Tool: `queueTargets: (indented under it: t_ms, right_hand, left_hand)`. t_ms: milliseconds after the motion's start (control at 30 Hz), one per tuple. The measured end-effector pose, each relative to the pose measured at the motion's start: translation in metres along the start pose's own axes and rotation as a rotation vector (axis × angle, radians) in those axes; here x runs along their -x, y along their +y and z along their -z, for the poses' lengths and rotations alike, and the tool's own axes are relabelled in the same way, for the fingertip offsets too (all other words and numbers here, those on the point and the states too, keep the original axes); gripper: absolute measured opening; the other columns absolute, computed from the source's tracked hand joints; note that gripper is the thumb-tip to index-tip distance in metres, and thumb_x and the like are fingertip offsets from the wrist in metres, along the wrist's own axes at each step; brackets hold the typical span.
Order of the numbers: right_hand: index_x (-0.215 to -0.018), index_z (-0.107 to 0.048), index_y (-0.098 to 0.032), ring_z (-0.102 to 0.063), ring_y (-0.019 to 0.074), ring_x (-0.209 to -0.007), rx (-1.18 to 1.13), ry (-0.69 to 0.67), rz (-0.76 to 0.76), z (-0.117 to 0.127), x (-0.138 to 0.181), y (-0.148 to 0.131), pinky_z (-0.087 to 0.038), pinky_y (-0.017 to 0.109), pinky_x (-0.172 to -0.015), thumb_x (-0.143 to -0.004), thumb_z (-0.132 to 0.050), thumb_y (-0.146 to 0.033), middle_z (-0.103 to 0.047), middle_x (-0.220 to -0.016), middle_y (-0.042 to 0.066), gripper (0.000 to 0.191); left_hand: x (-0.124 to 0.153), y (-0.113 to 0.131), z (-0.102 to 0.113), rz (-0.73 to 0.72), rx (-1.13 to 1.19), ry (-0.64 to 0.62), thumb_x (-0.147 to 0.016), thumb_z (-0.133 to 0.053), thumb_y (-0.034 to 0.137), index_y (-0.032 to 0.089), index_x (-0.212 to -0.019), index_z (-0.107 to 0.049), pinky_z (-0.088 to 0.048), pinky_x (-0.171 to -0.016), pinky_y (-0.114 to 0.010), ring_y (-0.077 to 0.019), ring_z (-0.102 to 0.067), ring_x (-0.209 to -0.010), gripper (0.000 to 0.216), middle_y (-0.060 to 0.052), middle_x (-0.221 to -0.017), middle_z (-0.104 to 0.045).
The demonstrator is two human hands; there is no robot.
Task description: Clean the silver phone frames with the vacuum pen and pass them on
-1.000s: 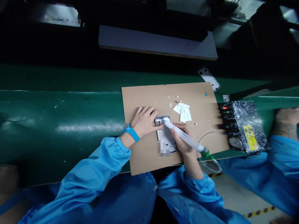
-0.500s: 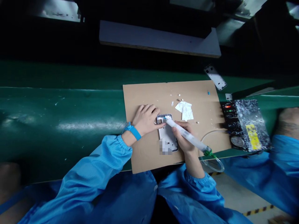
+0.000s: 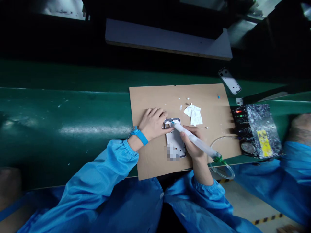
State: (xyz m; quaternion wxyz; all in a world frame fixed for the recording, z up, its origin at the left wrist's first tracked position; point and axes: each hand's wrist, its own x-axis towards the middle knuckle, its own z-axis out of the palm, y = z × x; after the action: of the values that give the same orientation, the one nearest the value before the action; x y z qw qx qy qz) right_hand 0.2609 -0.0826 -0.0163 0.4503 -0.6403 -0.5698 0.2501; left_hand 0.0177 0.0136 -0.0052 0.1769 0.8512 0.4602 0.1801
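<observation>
A white phone frame [image 3: 175, 139] lies on a sheet of brown cardboard [image 3: 155, 161]. My left hand [image 3: 154, 123], with a blue wrist strap [image 3: 141, 135], holds the frame at its upper left edge, thumb across it. In my right hand [image 3: 193, 142] is a translucent dispensing syringe [image 3: 202, 145], gripped like a pen and tilted. Its blue tip [image 3: 172, 122] is at the top end of the frame; whether it touches cannot be told. From the syringe's green rear fitting [image 3: 218, 157] runs a clear hose [image 3: 229, 170].
White paper pieces [image 3: 194, 115] and small crumbs lie on the cardboard. A dispenser box with a gauge [image 3: 261, 136] stands on the right, near a co-worker's arm [image 3: 300, 129]. Another phone frame [image 3: 229, 81] lies behind, on the green bench [image 3: 73, 113].
The whole view has shifted slightly, so the cardboard and box sit a little farther right. Both hands keep their hold, and the syringe tip stays at the same end of the frame.
</observation>
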Motion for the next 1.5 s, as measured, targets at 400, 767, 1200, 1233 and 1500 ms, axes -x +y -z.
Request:
queueTargets:
  t_ms: [400, 767, 1200, 1233, 1500]
  right_hand:
    - [-0.114, -0.086, -0.027, -0.088, 0.0303, -0.097, -0.023, 0.018, -0.010, -0.0012, 0.0009, 0.0051, -0.074, 0.045, -0.083, -0.101, -0.092, -0.069, -0.092, -0.112, 0.013, 0.044]
    - [-0.114, -0.087, -0.026, -0.087, 0.0276, -0.092, 0.001, 0.040, 0.000, -0.0006, 0.0003, 0.0027, -0.073, 0.040, -0.077, -0.101, -0.093, -0.064, -0.092, -0.109, 0.012, 0.041]
    - [-0.116, -0.088, -0.024, -0.086, 0.0236, -0.088, -0.051, 0.047, 0.046, -0.0013, 0.0018, 0.0063, -0.071, 0.036, -0.075, -0.105, -0.095, -0.057, -0.092, -0.110, 0.009, 0.036]
    - [-0.115, -0.088, -0.024, -0.086, 0.0236, -0.088, -0.051, 0.044, 0.042, -0.0013, 0.0018, 0.0059, -0.071, 0.036, -0.076, -0.105, -0.095, -0.058, -0.091, -0.110, 0.009, 0.036]
    - [-0.114, -0.088, -0.025, -0.088, 0.0246, -0.093, -0.072, 0.049, 0.041, -0.0021, 0.0018, 0.0066, -0.074, 0.038, -0.080, -0.105, -0.094, -0.057, -0.091, -0.110, 0.008, 0.033]
  left_hand:
    - [-0.0004, -0.0016, -0.0018, -0.006, -0.007, -0.005, -0.105, -0.089, 0.073, 0.024, -0.124, -0.080, -0.050, -0.105, -0.050, -0.0362, -0.069, -0.118, 0.053, -0.012, -0.120, -0.077]
    - [0.0000, -0.0007, -0.0021, -0.020, -0.037, 0.009, -0.106, -0.088, 0.073, 0.023, -0.126, -0.079, -0.049, -0.104, -0.049, -0.0354, -0.069, -0.117, 0.055, -0.012, -0.122, -0.079]
    - [-0.0008, 0.0011, 0.0025, -0.020, -0.054, -0.012, -0.110, -0.084, 0.074, 0.021, -0.128, -0.080, -0.048, -0.103, -0.050, -0.0357, -0.069, -0.116, 0.056, -0.013, -0.123, -0.079]
    - [-0.0008, 0.0012, 0.0025, -0.020, -0.054, -0.011, -0.110, -0.083, 0.074, 0.021, -0.128, -0.080, -0.048, -0.103, -0.050, -0.0358, -0.069, -0.116, 0.056, -0.013, -0.122, -0.079]
    - [-0.0004, 0.0004, 0.0030, -0.022, -0.049, -0.013, -0.111, -0.082, 0.074, 0.021, -0.128, -0.081, -0.048, -0.103, -0.049, -0.0364, -0.069, -0.117, 0.055, -0.014, -0.121, -0.079]
